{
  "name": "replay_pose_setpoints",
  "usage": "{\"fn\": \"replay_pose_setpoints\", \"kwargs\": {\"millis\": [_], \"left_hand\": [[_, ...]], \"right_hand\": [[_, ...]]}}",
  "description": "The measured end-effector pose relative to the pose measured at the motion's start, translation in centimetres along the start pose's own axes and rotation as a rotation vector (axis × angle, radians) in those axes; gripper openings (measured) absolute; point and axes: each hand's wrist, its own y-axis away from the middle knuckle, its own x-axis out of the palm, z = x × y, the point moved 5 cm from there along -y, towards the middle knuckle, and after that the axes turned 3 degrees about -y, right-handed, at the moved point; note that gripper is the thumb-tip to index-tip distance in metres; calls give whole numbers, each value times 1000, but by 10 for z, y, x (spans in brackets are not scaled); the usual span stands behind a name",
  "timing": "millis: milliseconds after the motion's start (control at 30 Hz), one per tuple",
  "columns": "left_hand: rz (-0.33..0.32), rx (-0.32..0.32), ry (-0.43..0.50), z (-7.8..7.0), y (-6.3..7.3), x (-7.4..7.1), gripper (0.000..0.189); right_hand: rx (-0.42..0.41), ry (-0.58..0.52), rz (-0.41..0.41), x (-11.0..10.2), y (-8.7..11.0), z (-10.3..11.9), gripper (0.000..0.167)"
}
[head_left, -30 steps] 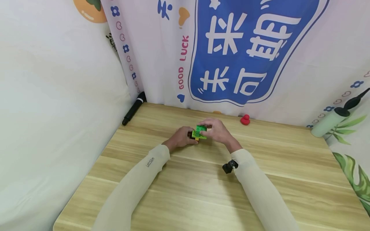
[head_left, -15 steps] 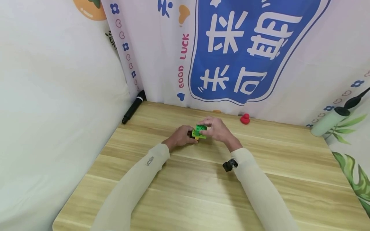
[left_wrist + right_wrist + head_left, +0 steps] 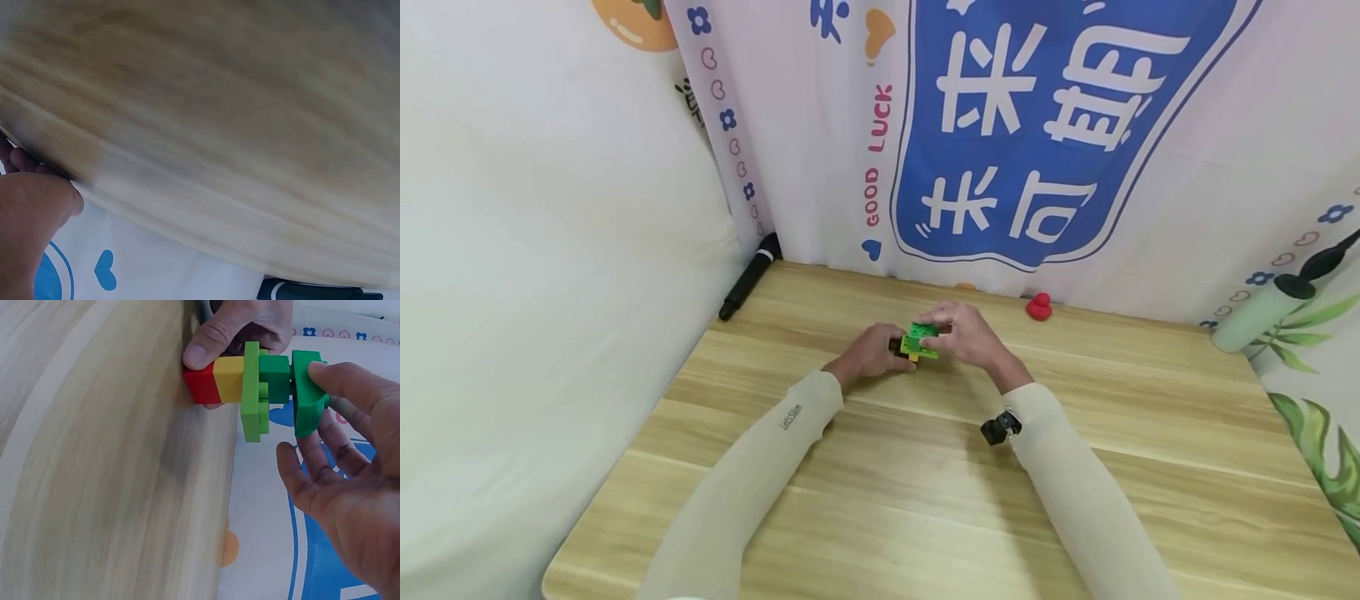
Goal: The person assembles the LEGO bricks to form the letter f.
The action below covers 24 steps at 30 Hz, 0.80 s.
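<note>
In the right wrist view, toy building bricks form a stack: a red brick (image 3: 202, 384) at the table, a yellow brick (image 3: 229, 379), a light green plate (image 3: 251, 394) and a green brick (image 3: 275, 379). Above these is a green curved brick (image 3: 307, 394), with a narrow gap showing beneath it. My left hand (image 3: 874, 350) grips the stack low down, its thumb (image 3: 205, 345) on the red brick. My right hand (image 3: 966, 335) pinches the curved brick between thumb and fingers. In the left wrist view only part of my left hand (image 3: 31, 215) shows; the bricks are out of sight there.
The wooden table (image 3: 880, 492) meets a printed cloth (image 3: 820, 167) at its back edge. A small red toy (image 3: 1039, 307) stands near that edge. A black cylindrical object (image 3: 750, 279) lies back left, and a pale green pump-like object (image 3: 1262, 317) leans at the right.
The head view has shifted slightly. Both hands keep their hold on the bricks, with no clear movement.
</note>
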Motion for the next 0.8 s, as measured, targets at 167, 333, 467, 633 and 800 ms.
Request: {"fn": "replay_pose_setpoints", "kwargs": {"millis": [167,333,467,633,800], "left_hand": [[1,3,3,-1,-1,3,32],[-13,6,-18,-1,-4,4,32],[-13,4,-33,-1,-5,5,33],[-13,13,-20,-2,-5,4,32],[-16,9,0,1,-4,3,31]], "right_hand": [[19,-25,-1,-2,4,-3,40],[16,4,-31,-5,7,-3,40],[2,35,-45,-4,9,-3,39],[-9,94,-31,-2,5,1,38],[21,110,-9,0,-1,3,37]]}}
